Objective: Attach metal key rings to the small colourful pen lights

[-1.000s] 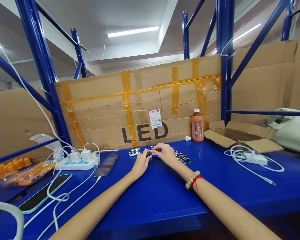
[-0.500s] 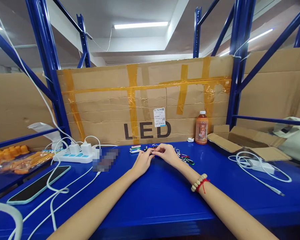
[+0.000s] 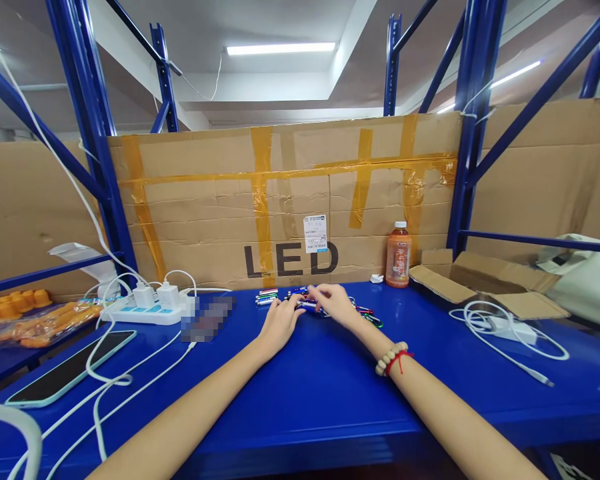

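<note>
My left hand (image 3: 281,327) rests low over the blue tabletop, its thumb and fingers closed on the end of a slim blue-and-silver tube (image 3: 307,306). Just right of it is my right hand (image 3: 337,305), its thumb and forefinger apart over the tube, with no object visible in its grip. Behind the left hand, several small coloured metallic tubes (image 3: 267,297) lie in a row. More blue pieces (image 3: 297,291) sit behind the fingers. Beyond the right wrist lies a loose group of small metal pieces, including a green clip (image 3: 373,321), partly hidden.
An orange drink bottle (image 3: 399,257) and an open cardboard box (image 3: 490,280) stand at the back right, with a coiled white cable (image 3: 510,330) in front. At left are a power strip (image 3: 150,312), a phone (image 3: 73,369) and white cords. Taped cardboard (image 3: 205,220) walls the back.
My right thumb and forefinger have parted from the pinch at the left fingertips. The blue-and-silver tube now shows between my hands. The whole view has shifted slightly.
</note>
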`<state>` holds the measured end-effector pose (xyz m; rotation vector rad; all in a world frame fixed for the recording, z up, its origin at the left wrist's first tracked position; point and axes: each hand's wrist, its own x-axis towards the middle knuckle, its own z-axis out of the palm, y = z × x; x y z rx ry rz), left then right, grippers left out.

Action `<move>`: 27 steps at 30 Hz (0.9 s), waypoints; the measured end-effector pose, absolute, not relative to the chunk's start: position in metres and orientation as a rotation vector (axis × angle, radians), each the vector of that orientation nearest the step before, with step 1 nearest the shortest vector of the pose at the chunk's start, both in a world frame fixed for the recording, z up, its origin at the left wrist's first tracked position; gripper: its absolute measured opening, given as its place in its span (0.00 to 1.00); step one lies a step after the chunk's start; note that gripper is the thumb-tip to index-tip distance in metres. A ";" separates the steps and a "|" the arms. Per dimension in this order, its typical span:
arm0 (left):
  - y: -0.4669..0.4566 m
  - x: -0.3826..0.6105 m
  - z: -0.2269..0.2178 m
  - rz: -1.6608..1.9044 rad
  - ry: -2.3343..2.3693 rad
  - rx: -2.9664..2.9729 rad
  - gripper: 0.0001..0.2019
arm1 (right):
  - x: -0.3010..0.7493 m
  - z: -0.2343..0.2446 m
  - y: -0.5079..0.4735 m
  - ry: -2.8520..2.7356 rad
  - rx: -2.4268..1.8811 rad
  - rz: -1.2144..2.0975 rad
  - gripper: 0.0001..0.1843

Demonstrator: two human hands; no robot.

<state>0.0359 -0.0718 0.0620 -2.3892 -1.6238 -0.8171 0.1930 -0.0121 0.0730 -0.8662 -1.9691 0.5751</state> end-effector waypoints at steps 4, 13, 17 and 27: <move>-0.076 0.039 0.065 -0.841 -1.582 -2.418 0.09 | 0.227 0.076 0.006 -1.543 -1.185 0.456 0.23; -0.079 0.040 0.066 -0.811 -1.453 -2.423 0.06 | 0.252 0.060 0.012 -1.777 -1.661 0.187 0.15; -0.078 0.039 0.064 -0.857 -1.342 -2.388 0.06 | 0.239 0.059 0.009 -2.051 -1.503 -0.039 0.16; -0.082 0.050 0.064 -0.868 -0.832 -2.433 0.12 | 0.231 0.053 0.017 -2.324 -1.384 -0.148 0.26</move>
